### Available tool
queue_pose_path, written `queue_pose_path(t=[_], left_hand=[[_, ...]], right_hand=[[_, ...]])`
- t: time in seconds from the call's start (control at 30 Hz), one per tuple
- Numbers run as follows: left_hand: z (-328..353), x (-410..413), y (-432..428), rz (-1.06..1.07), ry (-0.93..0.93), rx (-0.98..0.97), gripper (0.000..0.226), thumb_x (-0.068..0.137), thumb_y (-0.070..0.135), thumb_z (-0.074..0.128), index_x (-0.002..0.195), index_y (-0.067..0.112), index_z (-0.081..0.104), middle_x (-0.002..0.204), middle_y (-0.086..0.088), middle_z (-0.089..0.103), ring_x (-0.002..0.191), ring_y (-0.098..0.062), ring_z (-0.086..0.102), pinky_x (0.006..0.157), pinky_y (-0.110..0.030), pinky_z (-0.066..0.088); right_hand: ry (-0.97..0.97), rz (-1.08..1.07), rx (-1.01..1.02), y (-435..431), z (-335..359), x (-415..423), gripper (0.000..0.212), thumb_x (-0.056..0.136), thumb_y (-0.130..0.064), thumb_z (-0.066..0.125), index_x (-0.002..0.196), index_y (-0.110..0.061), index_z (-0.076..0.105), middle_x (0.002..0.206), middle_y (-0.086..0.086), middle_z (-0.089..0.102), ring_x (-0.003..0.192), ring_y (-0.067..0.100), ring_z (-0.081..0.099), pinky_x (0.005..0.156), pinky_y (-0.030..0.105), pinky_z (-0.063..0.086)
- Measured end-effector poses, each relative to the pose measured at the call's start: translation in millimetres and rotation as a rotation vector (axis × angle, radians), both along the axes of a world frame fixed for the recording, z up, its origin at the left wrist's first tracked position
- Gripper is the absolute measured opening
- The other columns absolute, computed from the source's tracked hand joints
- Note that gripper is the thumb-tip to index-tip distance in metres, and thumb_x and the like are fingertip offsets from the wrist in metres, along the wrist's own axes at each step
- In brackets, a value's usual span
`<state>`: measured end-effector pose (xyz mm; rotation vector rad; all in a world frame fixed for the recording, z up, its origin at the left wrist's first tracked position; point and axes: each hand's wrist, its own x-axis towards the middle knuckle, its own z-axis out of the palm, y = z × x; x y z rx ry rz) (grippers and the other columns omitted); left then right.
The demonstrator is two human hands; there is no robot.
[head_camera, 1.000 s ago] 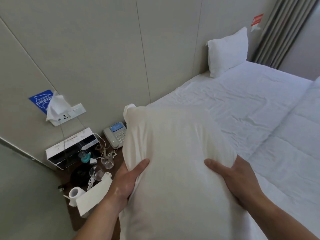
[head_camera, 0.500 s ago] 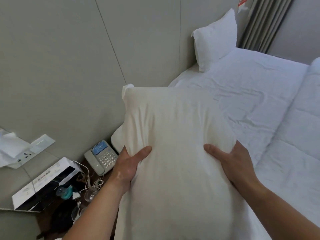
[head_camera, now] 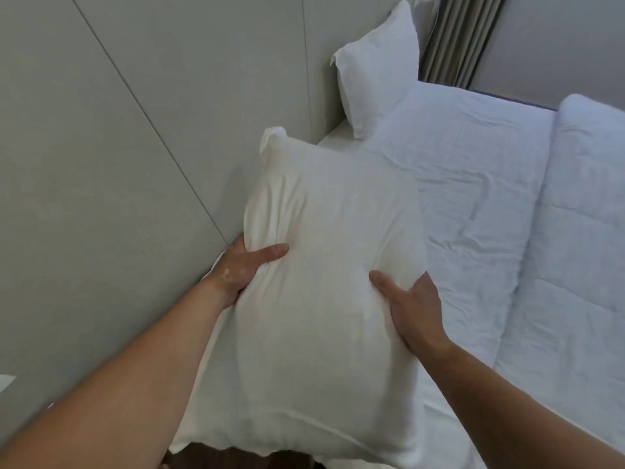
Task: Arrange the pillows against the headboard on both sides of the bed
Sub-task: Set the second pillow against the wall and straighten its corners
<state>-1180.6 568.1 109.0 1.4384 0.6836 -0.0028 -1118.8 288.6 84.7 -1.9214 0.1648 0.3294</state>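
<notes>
I count two pillows. The near pillow (head_camera: 321, 265) is in my hands, held over the near end of the bed (head_camera: 473, 204) just beside the headboard (head_camera: 135, 130): my left hand (head_camera: 241, 270) clamps its left edge with the thumb pressed into the cover, and my right hand (head_camera: 412, 309) grips its right edge. The far pillow (head_camera: 375, 69) stands upright, leaning on the headboard at the bed's other end. One folded white duvet (head_camera: 581, 248) lies along the right. The sheet is white and creased. The headboard is grey and panelled, and grey curtains (head_camera: 453, 38) hang beyond.
</notes>
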Motion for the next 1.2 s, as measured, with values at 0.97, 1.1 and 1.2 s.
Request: queue_pose_path(t=[0.97, 1.1, 1.2], left_hand=[[-225.1, 91.4, 174.8, -0.319, 0.538, 0.448, 0.129, 0.055, 0.098, 0.050, 0.160, 0.038, 0.005, 0.165, -0.003, 0.024, 0.146, -0.027, 0.038, 0.118, -0.049, 0.031], [-236.6, 52.4, 183.6, -0.296, 0.596, 0.378, 0.136, 0.045, 0.103, 0.050, 0.159, 0.041, 0.009, 0.163, 0.000, 0.030, 0.145, -0.025, 0.038, 0.117, -0.048, 0.034], [-246.0, 32.2, 190.8, -0.273, 0.588, 0.316, 0.139, 0.043, 0.099, 0.056, 0.160, 0.038, 0.012, 0.162, -0.001, 0.035, 0.143, -0.023, 0.042, 0.116, -0.040, 0.035]], right_hand=[[0.089, 0.948, -1.252, 190.6, -110.3, 210.1, 0.063, 0.071, -0.082, 0.062, 0.078, -0.019, 0.057, 0.086, 0.000, 0.064, 0.085, 0.023, 0.065, 0.072, 0.034, 0.051], [-0.225, 1.119, -1.108, 264.1, -101.1, 247.1, 0.057, 0.082, -0.061, 0.069, 0.125, -0.025, 0.062, 0.113, 0.000, 0.069, 0.109, 0.023, 0.062, 0.084, 0.037, 0.053], [-0.348, 1.328, -1.034, 319.8, -112.4, 269.2, 0.080, 0.079, -0.054, 0.078, 0.147, -0.029, 0.045, 0.133, 0.001, 0.058, 0.125, 0.024, 0.054, 0.097, 0.038, 0.049]])
